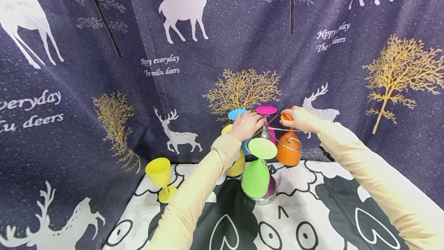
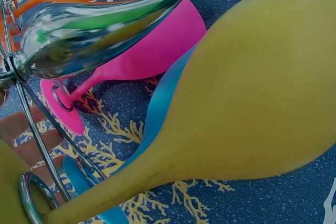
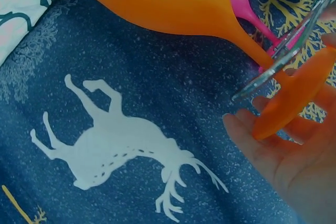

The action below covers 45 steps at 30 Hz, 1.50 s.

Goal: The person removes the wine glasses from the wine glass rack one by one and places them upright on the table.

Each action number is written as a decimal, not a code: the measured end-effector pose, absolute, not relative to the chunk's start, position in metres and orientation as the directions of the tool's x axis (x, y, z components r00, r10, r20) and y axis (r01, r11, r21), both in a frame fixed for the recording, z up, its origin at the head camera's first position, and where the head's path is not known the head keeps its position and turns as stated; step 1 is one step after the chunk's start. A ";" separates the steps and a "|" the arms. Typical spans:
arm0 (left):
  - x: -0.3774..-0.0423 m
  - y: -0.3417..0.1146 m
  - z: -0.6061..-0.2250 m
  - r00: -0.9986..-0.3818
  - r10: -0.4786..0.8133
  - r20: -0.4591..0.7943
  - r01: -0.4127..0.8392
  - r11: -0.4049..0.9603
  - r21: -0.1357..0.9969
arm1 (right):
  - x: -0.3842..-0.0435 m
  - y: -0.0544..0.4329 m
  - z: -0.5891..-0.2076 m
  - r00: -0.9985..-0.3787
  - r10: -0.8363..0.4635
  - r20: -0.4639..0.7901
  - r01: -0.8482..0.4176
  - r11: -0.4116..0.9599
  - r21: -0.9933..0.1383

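A metal goblet rack (image 1: pixel 265 130) with wire loops and a round base carries several plastic goblets upside down. My left hand (image 1: pixel 247 124) holds the top of this rack, its fingers partly hidden behind the wires in the left wrist view. With my right hand (image 1: pixel 299 119) I grip the foot of an orange goblet (image 1: pixel 289 153), whose stem sits at a wire loop (image 3: pixel 278 72). Nearest me on the rack hangs a light green goblet (image 1: pixel 256 178). Yellow (image 2: pixel 252 87), blue (image 2: pixel 163 98) and pink (image 2: pixel 152 51) goblets hang around the rest of it.
Another yellow goblet (image 1: pixel 159 173) stands upright on the cloth at the left. A black-and-white patterned cloth (image 1: pixel 291 211) covers the table. Close behind the rack hangs a dark curtain (image 1: pixel 208 61) with deer and trees.
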<state>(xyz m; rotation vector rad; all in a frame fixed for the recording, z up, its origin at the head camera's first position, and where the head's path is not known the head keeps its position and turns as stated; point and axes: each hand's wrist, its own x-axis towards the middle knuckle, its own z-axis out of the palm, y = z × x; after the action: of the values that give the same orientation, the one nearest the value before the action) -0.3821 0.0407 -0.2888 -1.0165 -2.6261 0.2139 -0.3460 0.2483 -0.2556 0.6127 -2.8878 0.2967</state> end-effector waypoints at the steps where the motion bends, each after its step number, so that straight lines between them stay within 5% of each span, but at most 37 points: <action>1: -0.382 0.041 -0.289 -0.696 0.677 0.239 0.630 0.736 -0.249 | -0.345 0.248 -0.254 -0.902 -0.380 0.206 -0.414 0.896 -0.161; 18: -0.382 0.039 -0.288 -0.720 0.660 0.214 0.629 0.751 -0.201 | -0.342 0.254 -0.247 -0.911 -0.367 0.187 -0.397 0.902 -0.168; 25: -0.382 0.040 -0.288 -0.762 0.606 0.227 0.610 0.790 -0.060 | -0.339 0.261 -0.249 -0.902 -0.391 0.184 -0.420 0.893 -0.163; 45: -0.382 0.043 -0.287 -0.746 0.632 0.210 0.607 0.775 -0.174 | -0.332 0.241 -0.246 -0.867 -0.453 0.206 -0.480 0.871 -0.103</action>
<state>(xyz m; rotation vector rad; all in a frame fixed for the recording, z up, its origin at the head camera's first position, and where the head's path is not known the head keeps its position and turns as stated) -0.3820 0.0432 -0.2873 -0.9650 -2.7122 0.1371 -0.3324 0.2412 -0.2455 0.7213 -2.8674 0.2254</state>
